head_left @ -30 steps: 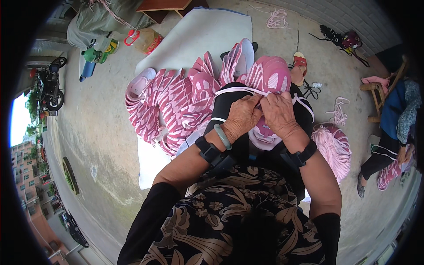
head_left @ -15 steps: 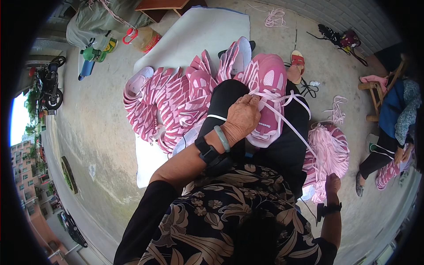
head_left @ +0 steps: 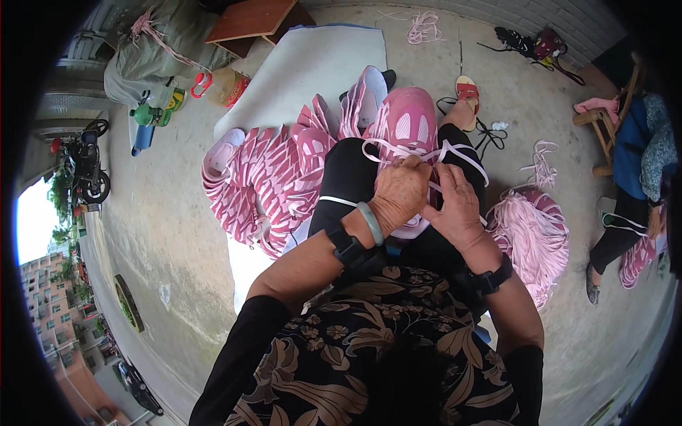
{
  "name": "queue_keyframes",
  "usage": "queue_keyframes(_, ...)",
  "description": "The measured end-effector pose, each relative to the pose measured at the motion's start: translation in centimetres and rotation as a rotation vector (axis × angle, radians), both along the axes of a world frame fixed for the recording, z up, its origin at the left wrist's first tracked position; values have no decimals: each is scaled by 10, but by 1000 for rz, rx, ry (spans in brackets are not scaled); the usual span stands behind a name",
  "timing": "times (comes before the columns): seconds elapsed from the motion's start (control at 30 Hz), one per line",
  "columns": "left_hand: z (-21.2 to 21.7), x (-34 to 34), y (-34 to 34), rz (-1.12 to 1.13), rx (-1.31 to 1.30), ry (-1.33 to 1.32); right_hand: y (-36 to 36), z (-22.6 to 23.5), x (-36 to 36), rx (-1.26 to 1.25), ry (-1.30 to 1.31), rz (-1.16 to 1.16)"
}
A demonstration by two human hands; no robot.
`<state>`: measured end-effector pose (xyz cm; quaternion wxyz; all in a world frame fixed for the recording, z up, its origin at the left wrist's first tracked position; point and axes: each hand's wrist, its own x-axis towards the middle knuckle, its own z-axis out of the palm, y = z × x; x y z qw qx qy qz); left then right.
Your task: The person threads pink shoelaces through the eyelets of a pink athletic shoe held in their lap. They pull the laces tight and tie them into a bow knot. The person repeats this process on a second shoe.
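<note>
A pink shoe upper (head_left: 406, 117) with light mesh panels lies across my lap, toe end away from me. Pale pink shoelace (head_left: 455, 149) loops out from both sides of it. My left hand (head_left: 403, 186) is closed, its fingertips pinching the shoelace over the lacing area. Beside it my right hand (head_left: 458, 206) reaches over the upper, thumb apart from the bent fingers, fingertips close to the lace. Both hands cover the upper's near part. A thick bundle of pink laces (head_left: 529, 238) rests right of my leg, over more pink pieces.
Rows of stacked pink shoe uppers (head_left: 263, 177) lie at left on a white sheet (head_left: 312, 64). Bottles (head_left: 227, 86) and a brown wooden piece (head_left: 250, 25) stand beyond. Loose laces (head_left: 425, 27) lie on the floor. Another person (head_left: 632, 163) sits at the far right near a wooden chair (head_left: 604, 131).
My right hand has come from the lace bundle at the lower right to the shoe upper, beside my left hand. The lace stretched toward the right is slack now. My left hand stays at the lacing.
</note>
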<state>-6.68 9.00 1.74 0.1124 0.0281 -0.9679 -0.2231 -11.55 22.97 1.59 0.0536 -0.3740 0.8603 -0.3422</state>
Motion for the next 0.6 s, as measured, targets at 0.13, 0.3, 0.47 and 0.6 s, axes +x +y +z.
queue_keyframes(0.13,-7,-2,2,35,-43,-82,-9,-19,-5,16,-20,9)
queue_keyframes(0.3,-13,-4,7,18,-146,-67,3,-43,-19,-294,-360,-10)
queue_keyframes(0.47,-13,-12,14,-11,-147,-111,4,-38,-22,-292,-407,7)
queue_keyframes(0.6,8,-6,5,-118,-146,-20,6,-25,-9,-308,-355,-63)
